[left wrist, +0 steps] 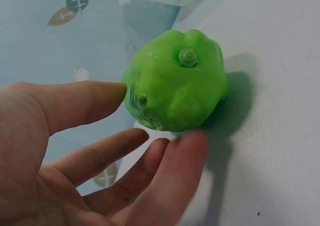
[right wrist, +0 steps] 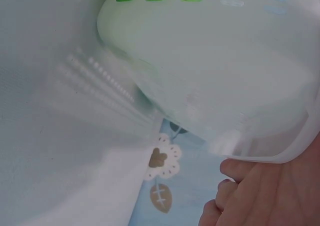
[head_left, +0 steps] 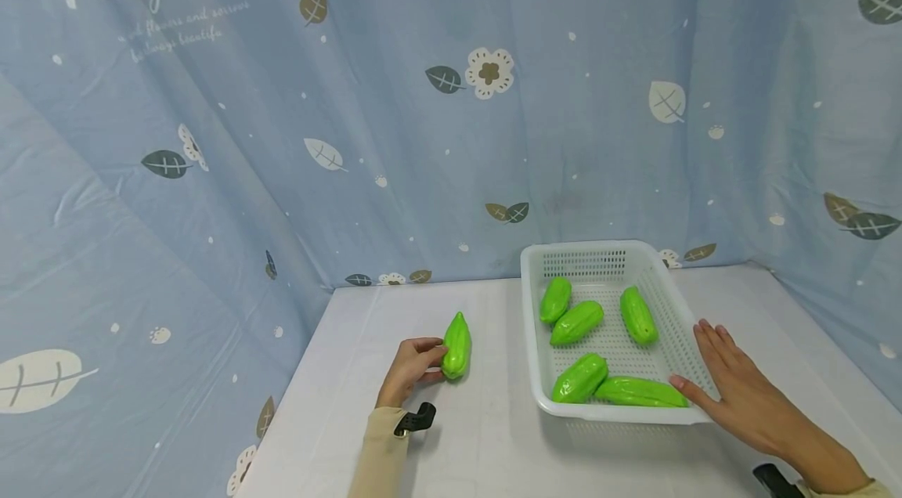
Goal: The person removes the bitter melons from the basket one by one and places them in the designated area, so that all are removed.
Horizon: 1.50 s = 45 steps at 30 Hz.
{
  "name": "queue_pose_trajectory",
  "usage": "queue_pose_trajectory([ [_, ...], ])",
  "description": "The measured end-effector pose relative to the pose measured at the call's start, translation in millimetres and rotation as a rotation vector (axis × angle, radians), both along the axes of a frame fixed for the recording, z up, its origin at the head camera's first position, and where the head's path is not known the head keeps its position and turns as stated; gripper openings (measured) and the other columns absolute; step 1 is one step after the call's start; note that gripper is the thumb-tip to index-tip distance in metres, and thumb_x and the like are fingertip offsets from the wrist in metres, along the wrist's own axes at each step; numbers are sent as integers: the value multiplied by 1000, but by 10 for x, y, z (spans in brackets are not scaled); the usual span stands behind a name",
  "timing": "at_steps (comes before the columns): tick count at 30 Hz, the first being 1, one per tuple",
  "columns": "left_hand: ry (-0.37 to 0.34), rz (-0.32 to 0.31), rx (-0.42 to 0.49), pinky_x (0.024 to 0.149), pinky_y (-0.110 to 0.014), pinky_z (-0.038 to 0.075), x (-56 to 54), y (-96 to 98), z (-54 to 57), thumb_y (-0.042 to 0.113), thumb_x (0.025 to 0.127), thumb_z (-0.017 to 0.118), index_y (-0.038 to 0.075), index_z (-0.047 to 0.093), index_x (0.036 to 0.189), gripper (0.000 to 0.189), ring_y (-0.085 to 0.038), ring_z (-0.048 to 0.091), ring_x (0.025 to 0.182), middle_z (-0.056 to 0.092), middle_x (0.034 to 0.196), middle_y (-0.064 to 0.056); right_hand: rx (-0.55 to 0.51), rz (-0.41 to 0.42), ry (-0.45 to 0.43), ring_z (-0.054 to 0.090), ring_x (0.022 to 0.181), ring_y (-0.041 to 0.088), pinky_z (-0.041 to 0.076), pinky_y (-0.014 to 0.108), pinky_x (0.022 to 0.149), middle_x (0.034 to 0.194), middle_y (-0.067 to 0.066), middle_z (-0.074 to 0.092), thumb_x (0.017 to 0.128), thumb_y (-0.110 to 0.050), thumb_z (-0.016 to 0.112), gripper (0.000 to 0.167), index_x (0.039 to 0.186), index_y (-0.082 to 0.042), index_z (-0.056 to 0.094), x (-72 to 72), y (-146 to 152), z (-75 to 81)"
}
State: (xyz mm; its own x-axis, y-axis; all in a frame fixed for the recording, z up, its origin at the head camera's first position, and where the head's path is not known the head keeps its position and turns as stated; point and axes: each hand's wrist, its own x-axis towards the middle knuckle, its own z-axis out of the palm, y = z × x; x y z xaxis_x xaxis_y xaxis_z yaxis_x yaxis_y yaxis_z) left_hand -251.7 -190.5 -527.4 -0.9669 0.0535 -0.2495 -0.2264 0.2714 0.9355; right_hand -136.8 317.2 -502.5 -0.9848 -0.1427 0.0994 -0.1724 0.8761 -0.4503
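Green gourd (head_left: 457, 348) at the basket's (head_left: 627, 413) nine o'clock: left hand (head_left: 410, 366), loosely spread, touches without gripping; right hand (head_left: 743, 388), flat, empty, at four o'clock, apparently steadies the basket.

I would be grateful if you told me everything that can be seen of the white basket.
The basket is white, apparently plastic, and roughly rectangular, with rounded corners, a smooth rim and sloping walls. Slots pierce its far wall, and small holes dot its floor. It stands upright on the white table, near the patterned curtain, and holds five green vegetable-like pieces. The person's right grip, outstretched, rests against the rim on its right side.
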Motion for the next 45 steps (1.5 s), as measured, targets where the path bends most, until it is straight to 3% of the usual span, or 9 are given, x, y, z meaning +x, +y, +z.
queue_pose_trajectory([
  [6, 43, 71, -141, 80, -35, 62, -2, -60, 47, 29, 101, 66, -2, 65, 135, 46, -25, 68, 102, 66, 130, -21, -2, 9, 11, -18, 157, 49, -25, 55, 123, 169, 35, -5, 105, -50, 53, 99, 162, 8, -3, 6, 5, 4],
  [10, 79, 101, -190, 79, -35, 60, -18, -97, 72, 28, 102, 65, -1, 66, 134, 44, -25, 69, 98, 68, 125, -19, -3, 8, 12, -18, 157, 50, -27, 52, 122, 169, 35, -5, 105, -50, 54, 100, 162, 8, -4, 5, 13, 1],
  [15, 82, 116, -228, 76, -31, 59, -45, -128, 63, 29, 102, 64, 0, 67, 134, 43, -22, 69, 94, 71, 120, -16, -9, 1, 10, -17, 157, 51, -24, 57, 122, 169, 35, -5, 104, -50, 54, 101, 162, 8, -5, 1, 12, -3],
  [23, 110, 116, -204, 86, -37, 62, -40, -131, 107, 27, 102, 65, -2, 67, 133, 43, -24, 71, 101, 70, 125, -19, -6, 4, 25, -17, 157, 50, -22, 59, 124, 168, 36, -3, 104, -50, 55, 100, 162, 9, -2, 11, 6, -16],
  [33, 160, 114, -190, 87, -34, 62, -24, -88, 274, 28, 102, 66, -2, 67, 134, 44, -24, 71, 106, 70, 127, -19, 60, 16, 76, -22, 157, 44, -34, 36, 117, 169, 35, -4, 105, -50, 53, 97, 161, 12, 4, 35, -5, -25],
  [45, 222, 75, -138, 91, -35, 62, 13, 55, 486, 28, 101, 67, 0, 68, 133, 43, -22, 72, 105, 72, 127, -19, 126, 11, 111, -32, 156, 30, -36, 28, 114, 170, 28, -12, 103, -53, 54, 99, 160, 13, 8, 40, -20, -3],
])
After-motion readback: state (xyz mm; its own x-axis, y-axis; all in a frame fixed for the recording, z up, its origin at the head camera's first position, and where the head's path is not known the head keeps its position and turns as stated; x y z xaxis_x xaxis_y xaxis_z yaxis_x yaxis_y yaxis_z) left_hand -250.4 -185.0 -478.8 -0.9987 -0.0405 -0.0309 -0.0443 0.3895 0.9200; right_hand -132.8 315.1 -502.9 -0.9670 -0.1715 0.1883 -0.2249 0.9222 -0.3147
